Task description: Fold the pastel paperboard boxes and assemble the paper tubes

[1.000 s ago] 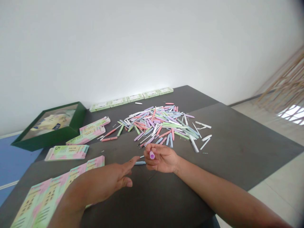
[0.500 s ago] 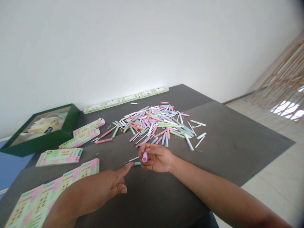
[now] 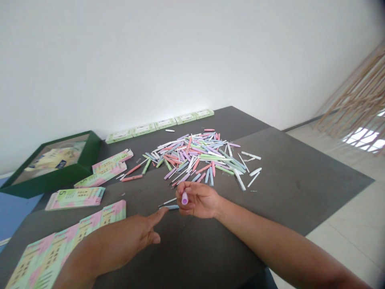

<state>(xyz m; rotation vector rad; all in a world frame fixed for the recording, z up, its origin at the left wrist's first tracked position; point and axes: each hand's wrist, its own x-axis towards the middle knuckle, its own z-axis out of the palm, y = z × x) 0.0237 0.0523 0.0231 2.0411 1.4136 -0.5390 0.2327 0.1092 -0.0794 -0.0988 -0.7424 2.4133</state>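
My right hand (image 3: 201, 200) is closed around a purple pen barrel (image 3: 185, 198), whose hollow round end faces me. To its left, my left hand (image 3: 146, 233) has the index finger stretched out and the thumb apart, with nothing held in it. That fingertip is at a blue pen part (image 3: 173, 207) lying on the table; I cannot tell whether it touches. Just beyond the fingertip lies a thin white refill (image 3: 167, 202) with a dark tip. Past both hands spreads a heap of pastel pen parts (image 3: 192, 154) in purple, green, pink, blue and white.
Flat printed cartons (image 3: 72, 198) lie on the dark table (image 3: 288, 172) at the left, several overlapping near me. A green box (image 3: 87, 156) with plastic packaging inside stands at the back left. Several pale green boxes (image 3: 165, 124) line the wall.
The purple barrel's open end has shifted slightly right and down. My left fingertip has drawn back a little, showing more of the blue pen part.
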